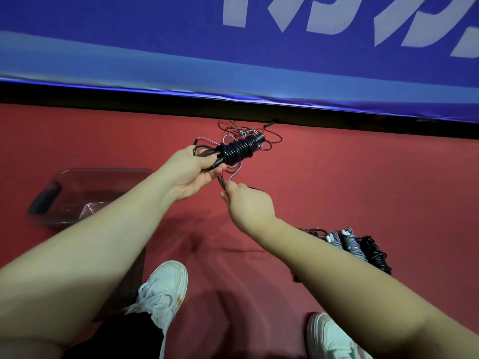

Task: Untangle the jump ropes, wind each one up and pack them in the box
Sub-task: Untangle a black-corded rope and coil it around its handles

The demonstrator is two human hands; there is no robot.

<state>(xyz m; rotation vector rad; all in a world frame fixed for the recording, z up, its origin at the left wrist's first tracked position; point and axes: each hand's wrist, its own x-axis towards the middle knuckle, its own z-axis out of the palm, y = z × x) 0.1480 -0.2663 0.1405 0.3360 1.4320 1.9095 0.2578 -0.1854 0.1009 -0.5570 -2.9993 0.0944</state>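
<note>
Though the box (103, 170) is see-through, I can't make out any contents through its tinted wall. It sits on the red floor (363, 177), open side up, with a dark handle (45, 198) on its left end. No rope is visibly touching it.

Right of the box, raised off the floor: left hand (193, 172), grip clamped on the end of a black wound rope (238, 150), coils stacked tight round the handles. A loose grey cord (234, 174) drops from that bundle. Right hand (248, 203) is just below it, grip together, thumb and finger pinching the cord.

Beyond the box and right of it, past the bundle: tangle (248, 130) of thin dark and grey cords on the floor, against the black strip under the blue banner (155, 35).

Far right of the box: finished coils (363, 247), grey and black, side by side on the floor, partly hidden behind the right forearm.

Near side of the box: left forearm crosses over its near corner. White left shoe (166, 283) is just right of that corner, right shoe (329, 335) further right at the frame's bottom edge.
</note>
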